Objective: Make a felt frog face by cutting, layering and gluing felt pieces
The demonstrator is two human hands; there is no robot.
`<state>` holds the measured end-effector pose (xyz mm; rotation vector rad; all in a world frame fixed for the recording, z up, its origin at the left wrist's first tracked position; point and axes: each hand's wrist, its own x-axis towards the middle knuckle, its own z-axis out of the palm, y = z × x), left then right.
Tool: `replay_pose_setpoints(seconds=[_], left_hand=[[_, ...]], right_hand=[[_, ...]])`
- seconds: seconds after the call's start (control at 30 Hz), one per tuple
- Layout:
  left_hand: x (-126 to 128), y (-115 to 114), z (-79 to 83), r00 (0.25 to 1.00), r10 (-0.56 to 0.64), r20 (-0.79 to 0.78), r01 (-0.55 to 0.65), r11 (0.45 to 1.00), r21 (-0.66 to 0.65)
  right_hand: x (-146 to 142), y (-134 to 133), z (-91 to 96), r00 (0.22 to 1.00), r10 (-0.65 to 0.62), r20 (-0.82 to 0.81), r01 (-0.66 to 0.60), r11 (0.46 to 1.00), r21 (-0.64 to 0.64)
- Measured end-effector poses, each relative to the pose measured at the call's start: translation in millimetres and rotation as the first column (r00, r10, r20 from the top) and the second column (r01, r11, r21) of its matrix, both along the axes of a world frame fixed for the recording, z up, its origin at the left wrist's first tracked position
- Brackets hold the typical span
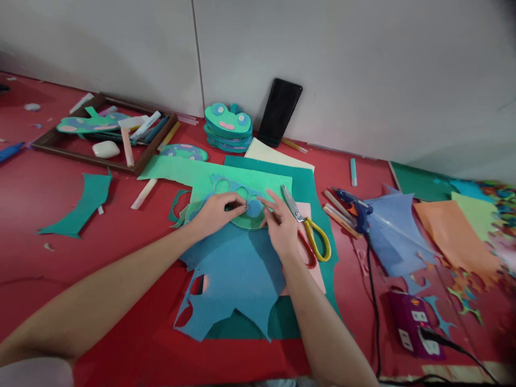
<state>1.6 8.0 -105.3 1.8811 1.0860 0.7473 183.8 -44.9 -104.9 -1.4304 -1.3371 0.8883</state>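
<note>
A small blue felt circle (253, 208) lies over a rounded green felt piece (245, 221). My left hand (217, 210) pinches the left edge of the circle between thumb and forefinger. On the other side, my right hand (281, 221) has its fingers apart, with fingertips at the circle's right edge and over the green piece. Beneath both hands spreads a blue felt sheet (242, 263) with cut-out edges, on top of a light green sheet (242, 174). Scissors (308, 228) with yellow and red handles lie beside my right hand.
A stack of green frog-face cutouts (228, 126) and a black phone (280, 112) stand by the wall. At left is a wooden tray (133, 166) with markers. To the right are a blue glue gun (358, 209), a purple power strip (415, 325) and felt scraps.
</note>
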Motion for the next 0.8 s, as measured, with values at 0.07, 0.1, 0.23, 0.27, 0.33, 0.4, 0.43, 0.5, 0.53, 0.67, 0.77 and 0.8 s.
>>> replay_pose_setpoints(seconds=[0.07,0.1,0.23,0.27,0.33,0.4,0.43,0.5,0.53,0.67,0.77,0.8], left_hand=[[0.4,-0.2,0.7,1.000,0.006,-0.010,-0.006,1.000,0.005],[0.6,-0.3,1.1,1.000,0.004,-0.014,-0.004,1.000,0.007],[1.0,-0.5,2.5,1.000,-0.004,-0.012,0.004,1.000,0.017],[1.1,-0.6,2.8,1.000,-0.005,-0.012,0.005,1.000,0.020],[1.1,-0.7,3.4,1.000,-0.007,-0.014,0.008,1.000,0.026],[1.1,-0.7,3.9,1.000,-0.011,-0.019,0.011,1.000,0.027],[1.1,-0.5,4.0,1.000,-0.012,-0.025,0.013,1.000,0.026],[1.2,-0.2,4.0,0.999,-0.014,-0.034,0.016,0.999,0.030],[1.2,0.0,3.8,0.999,-0.015,-0.036,0.016,0.999,0.036],[0.6,0.5,2.8,0.998,-0.009,-0.055,0.012,0.998,0.056],[0.2,0.5,1.9,0.997,-0.001,-0.073,0.005,0.998,0.061],[0.2,0.5,1.5,0.997,0.000,-0.074,0.004,0.998,0.058]], right_hand=[[0.4,0.6,0.4,0.998,-0.054,-0.028,0.054,0.999,-0.004],[0.8,0.8,0.5,0.997,-0.072,-0.024,0.071,0.997,-0.020],[1.9,1.5,0.8,0.995,-0.037,0.093,0.040,0.999,-0.028],[1.9,1.8,0.8,0.993,-0.028,0.118,0.029,1.000,-0.010],[1.8,2.3,0.8,0.990,-0.025,0.142,0.023,1.000,0.012],[1.5,2.7,0.3,0.990,-0.027,0.136,0.027,1.000,0.003],[1.4,2.8,0.1,0.992,-0.029,0.126,0.029,1.000,-0.003],[0.9,2.7,-0.4,0.994,-0.028,0.103,0.029,0.999,-0.013],[0.8,2.6,-0.4,0.995,-0.026,0.092,0.028,1.000,-0.015],[0.9,2.1,0.4,0.996,-0.020,0.087,0.022,0.999,-0.026],[1.9,2.1,0.8,0.996,-0.012,0.092,0.016,0.999,-0.041],[2.3,2.2,0.7,0.996,-0.008,0.089,0.012,0.999,-0.042]])
